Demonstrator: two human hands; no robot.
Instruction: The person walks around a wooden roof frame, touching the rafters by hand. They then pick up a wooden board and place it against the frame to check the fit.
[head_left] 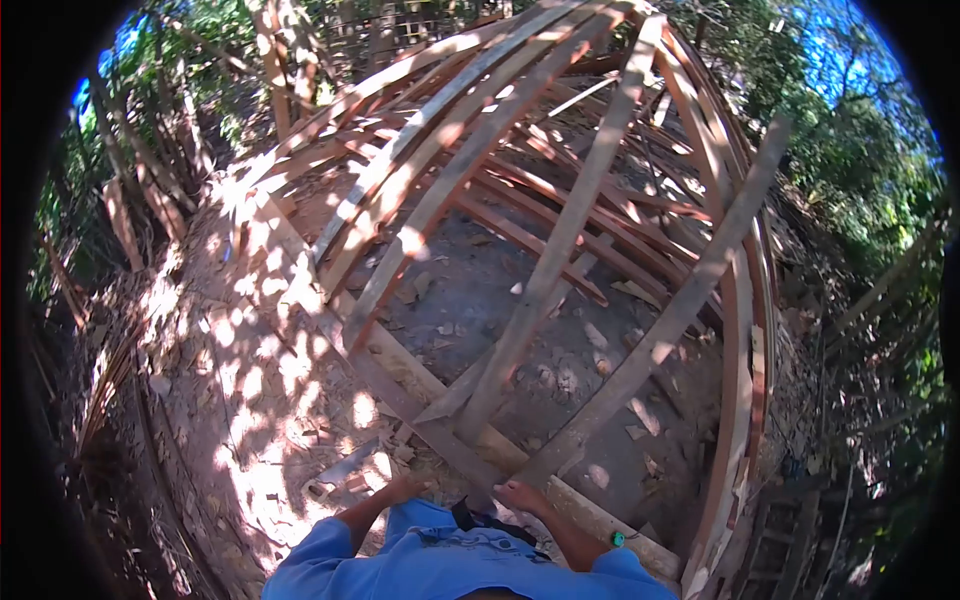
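My right hand [517, 493] is closed at the near end of a long wooden beam [410, 400], just below the foot of a slanting pole [640, 345]. Its fingers look curled against the wood, though the small view hides the exact grip. Close to my waist on the left is my left hand [402, 487], its fingers too small and shaded to read. Left of it, on the ground, lies a flat greyish piece [345, 465] with a light wooden end. Ahead stands a frame of leaning timbers [440, 210] that meet near the top.
Loose reddish timbers [580, 225] lie inside the frame. A pale board [610, 525] runs along the ground at my right. Leaves and wood scraps cover the sunlit dirt [270, 400] to the left. Trees and brush [850, 190] surround the place.
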